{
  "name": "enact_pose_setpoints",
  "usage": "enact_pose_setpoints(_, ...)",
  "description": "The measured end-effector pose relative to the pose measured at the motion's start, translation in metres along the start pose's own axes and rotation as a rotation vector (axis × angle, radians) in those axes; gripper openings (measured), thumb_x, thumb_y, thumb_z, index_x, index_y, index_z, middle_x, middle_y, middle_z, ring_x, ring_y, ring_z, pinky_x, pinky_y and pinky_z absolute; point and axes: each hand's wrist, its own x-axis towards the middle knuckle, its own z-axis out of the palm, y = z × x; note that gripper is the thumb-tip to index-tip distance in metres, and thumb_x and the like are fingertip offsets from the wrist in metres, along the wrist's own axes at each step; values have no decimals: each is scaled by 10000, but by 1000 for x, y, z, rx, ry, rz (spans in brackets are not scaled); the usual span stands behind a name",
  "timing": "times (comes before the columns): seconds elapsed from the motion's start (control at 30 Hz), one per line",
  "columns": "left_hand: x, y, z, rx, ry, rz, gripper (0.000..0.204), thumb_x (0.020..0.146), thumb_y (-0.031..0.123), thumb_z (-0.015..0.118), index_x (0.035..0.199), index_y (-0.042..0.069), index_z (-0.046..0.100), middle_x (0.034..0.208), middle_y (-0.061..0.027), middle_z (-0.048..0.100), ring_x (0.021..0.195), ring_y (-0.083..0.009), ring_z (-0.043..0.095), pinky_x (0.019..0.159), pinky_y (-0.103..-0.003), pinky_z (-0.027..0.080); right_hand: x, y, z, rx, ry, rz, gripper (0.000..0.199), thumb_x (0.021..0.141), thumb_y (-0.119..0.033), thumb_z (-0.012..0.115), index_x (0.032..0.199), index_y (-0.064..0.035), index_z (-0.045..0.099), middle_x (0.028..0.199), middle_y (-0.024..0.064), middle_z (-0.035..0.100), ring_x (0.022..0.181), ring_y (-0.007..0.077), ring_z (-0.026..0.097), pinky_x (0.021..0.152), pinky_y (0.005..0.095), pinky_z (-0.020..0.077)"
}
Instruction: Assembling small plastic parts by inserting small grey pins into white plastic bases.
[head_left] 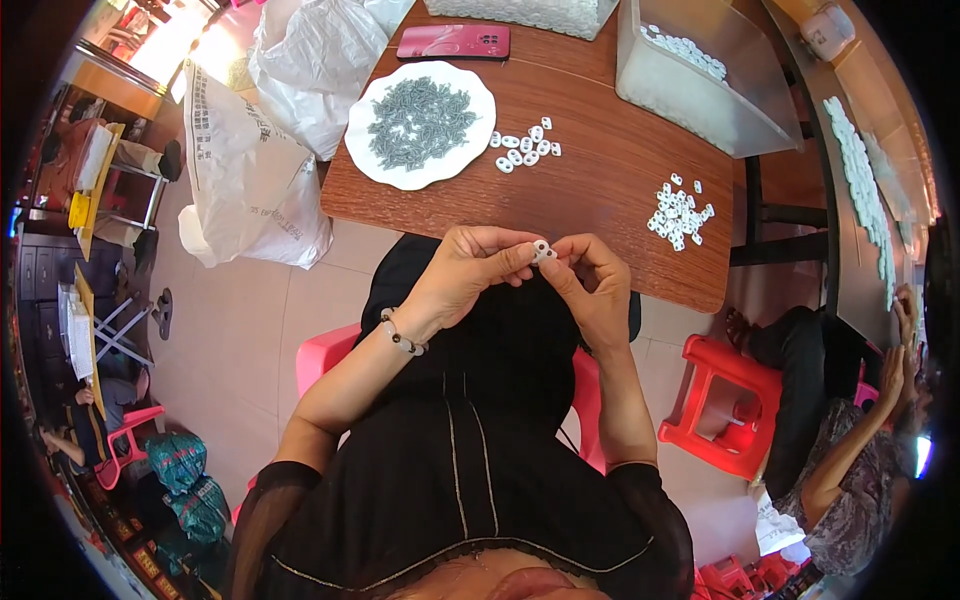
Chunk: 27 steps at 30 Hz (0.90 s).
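Note:
Between my two hands, just past the near edge of the wooden table (600, 215), is a small white plastic piece (542, 249) with dark holes. My left hand (478, 265) pinches it between thumb and fingertips. From the other side, my right hand (595, 285) has its thumb and curled fingers closed on the same piece. Beyond them, a scatter of white oval two-hole pieces (515, 157) lies beside a white scalloped plate (360, 150). That plate carries a heap of small grey screw-like pins (420, 122). Farther right sits a pile of small white pieces (680, 213).
A pink phone (453, 42) lies behind the plate. At the back right stands a translucent bin (690, 105) with white pieces inside. White sacks (255, 170) stand left of the table. To the right are a red stool (725, 405) and another person's arm (855, 430) at a second table.

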Motion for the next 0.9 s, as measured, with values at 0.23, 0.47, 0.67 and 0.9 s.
enact_pose_setpoints(0.23,2,9,-9,37,-114,-105,236,881,198,704,1026,12,712,842,-40,696,711,-71,613,640,-195,505,2,-6,-1,-17,-60,-89,442,810,-185,772,1193,-34,611,998,17,613,854,77,533,742,217,433)
enact_pose_setpoints(0.47,2,12,-8,37,-146,-119,219,872,214,714,977,22,723,819,-40,690,695,-74,610,619,-197,500,5,-4,-5,-147,-215,-238,430,810,-189,750,1206,-55,649,1078,64,645,907,152,537,786,267,448)
enact_pose_setpoints(0.67,-2,9,-11,34,-107,-121,221,878,229,708,930,15,720,801,-42,686,682,-77,611,615,-200,501,6,-7,0,-280,-187,-368,372,796,-170,753,1141,-48,685,1030,74,676,913,193,556,802,300,464)
enact_pose_setpoints(0.9,-5,7,-11,113,-83,-79,249,895,259,691,930,14,720,787,-44,684,672,-75,610,613,-199,499,6,-6,2,-374,-159,-421,351,789,-160,754,1114,-42,693,999,81,687,922,228,565,811,328,470)
